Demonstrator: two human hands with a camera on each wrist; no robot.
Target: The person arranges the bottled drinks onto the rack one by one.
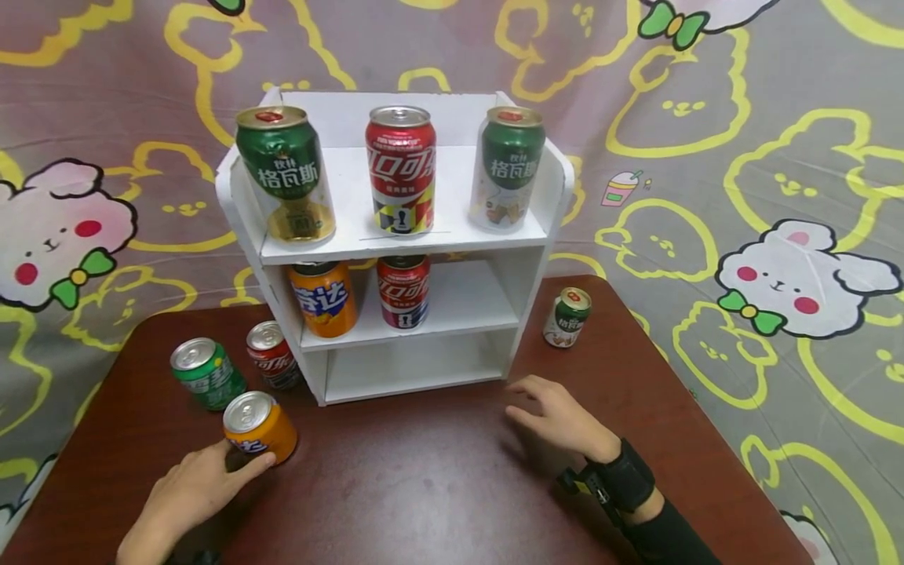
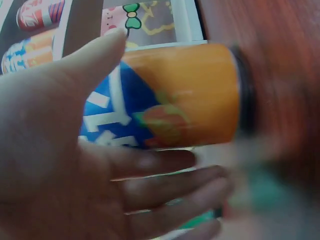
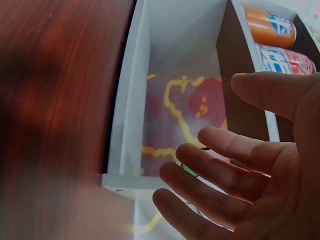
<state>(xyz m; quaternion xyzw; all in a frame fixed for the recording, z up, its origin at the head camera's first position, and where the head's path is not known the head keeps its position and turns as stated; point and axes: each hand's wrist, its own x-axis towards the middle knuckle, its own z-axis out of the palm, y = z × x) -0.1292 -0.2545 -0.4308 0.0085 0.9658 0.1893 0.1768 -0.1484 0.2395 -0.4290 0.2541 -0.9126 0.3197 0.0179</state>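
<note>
In the head view my left hand (image 1: 192, 488) is at an orange soda can (image 1: 271, 434) on the table's left side. The left wrist view shows the orange can (image 2: 190, 95) between the thumb and the fingers, which hold it from both sides. Behind it stand a green can (image 1: 212, 380) and a red cola can (image 1: 274, 359). My right hand (image 1: 561, 420) hovers by the lower right corner of the white shelf (image 1: 417, 396), holding nothing. Its fingers (image 3: 215, 160) are spread and loosely bent in the right wrist view.
On the top shelf stand a green-and-gold can (image 1: 286, 176), a red cola can (image 1: 401, 169) and a green-and-white can (image 1: 510, 169). An orange can (image 1: 325, 302) and a cola can (image 1: 404, 292) occupy the middle shelf. Another green-and-white can (image 1: 566, 318) stands right of the shelf.
</note>
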